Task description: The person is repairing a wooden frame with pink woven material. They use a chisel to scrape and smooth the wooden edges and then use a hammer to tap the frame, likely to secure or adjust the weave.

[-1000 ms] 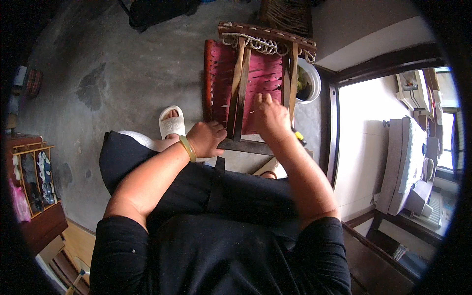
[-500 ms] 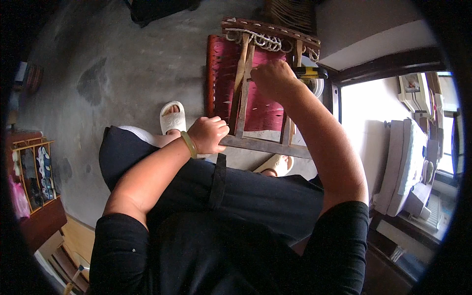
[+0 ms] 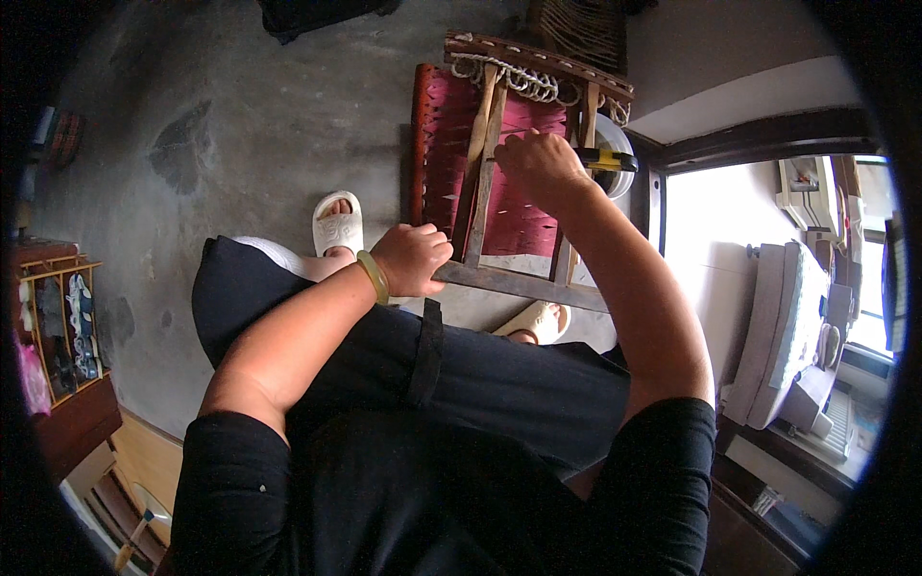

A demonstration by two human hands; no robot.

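Observation:
A small wooden folding stool frame [image 3: 523,276] with crossed legs stands in front of my knees. White cord [image 3: 538,88] is looped along its far dark bar. My left hand [image 3: 411,259], with a pale bangle at the wrist, is closed round the near left corner of the frame. Above the legs, my right hand [image 3: 543,173] grips a tool with a yellow-and-black handle [image 3: 611,159]. Its handle sticks out to the right, and a thin dark tip shows left of my fingers. The tool's exact kind is hidden by my hand.
Behind the frame is a red woven seat [image 3: 519,206] with a reddish wooden rail [image 3: 420,144]. A round translucent container [image 3: 615,134] sits beside it. My sandalled feet flank the frame's near end. A doorway edge [image 3: 759,134] stands right; a shoe rack [image 3: 62,331] stands left.
My right hand and the tool have shifted slightly toward me, with the fingers tilted differently. My left hand stays on the frame corner. The view has moved a little.

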